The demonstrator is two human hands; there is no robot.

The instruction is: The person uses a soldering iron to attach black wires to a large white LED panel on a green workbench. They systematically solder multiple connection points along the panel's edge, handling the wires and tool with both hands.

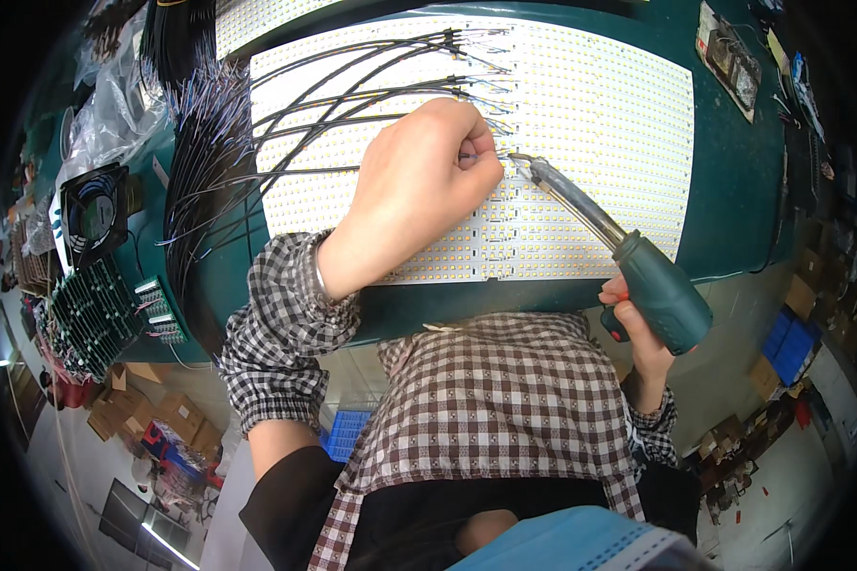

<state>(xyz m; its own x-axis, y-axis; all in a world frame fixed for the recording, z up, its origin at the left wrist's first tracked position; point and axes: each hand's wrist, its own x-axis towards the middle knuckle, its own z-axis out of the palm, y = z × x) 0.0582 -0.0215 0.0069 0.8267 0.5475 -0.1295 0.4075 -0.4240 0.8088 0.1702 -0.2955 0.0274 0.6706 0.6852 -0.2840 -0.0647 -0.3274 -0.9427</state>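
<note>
While the left hand [421, 162] bends over the centre of the frame, its thumb and forefinger pinch tight on what looks like the end of a black cable [314, 171], mostly hidden by the fingers; the right hand [644, 335], lower right of centre, wraps the handle of a green soldering gun [665, 293], its slanted metal barrel bringing the tip in close by those fingertips; the low grip probably keeps skin well back from the hot end!

Beneath them, the white LED panel [605, 114] lies across the upper middle, likely flat so both hands can reach its central seam; it's stiff, thin and studded with tiny yellowish squares; fine wire ends [490, 108] splay along that seam, slim and bluish; at upper left, a thick cable bundle [205, 143], rubbery-black and frayed-looking, sits within easy reach; crinkled clear plastic [119, 124] lies beyond, above a square black fan [95, 214].
</note>
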